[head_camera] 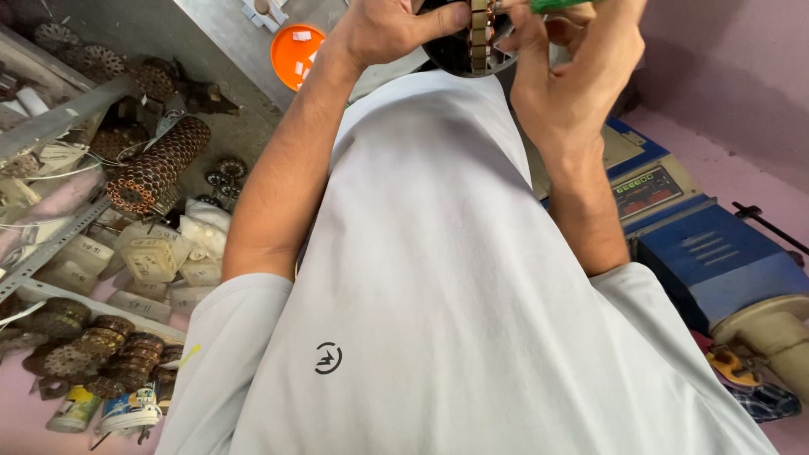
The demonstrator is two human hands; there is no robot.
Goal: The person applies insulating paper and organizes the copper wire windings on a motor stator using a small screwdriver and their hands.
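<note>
Two hands [396,29] on stator core [472,38]

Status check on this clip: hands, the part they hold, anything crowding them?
Left hand grips round stator core at frame top. Right hand pinches green tool against it. Nothing between hands; orange lid and blue machine sit apart.

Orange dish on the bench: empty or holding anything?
Not empty. A few small white pieces lie inside the orange dish, too small to identify. Left hand grips the wound stator, right hand a green tool.
</note>
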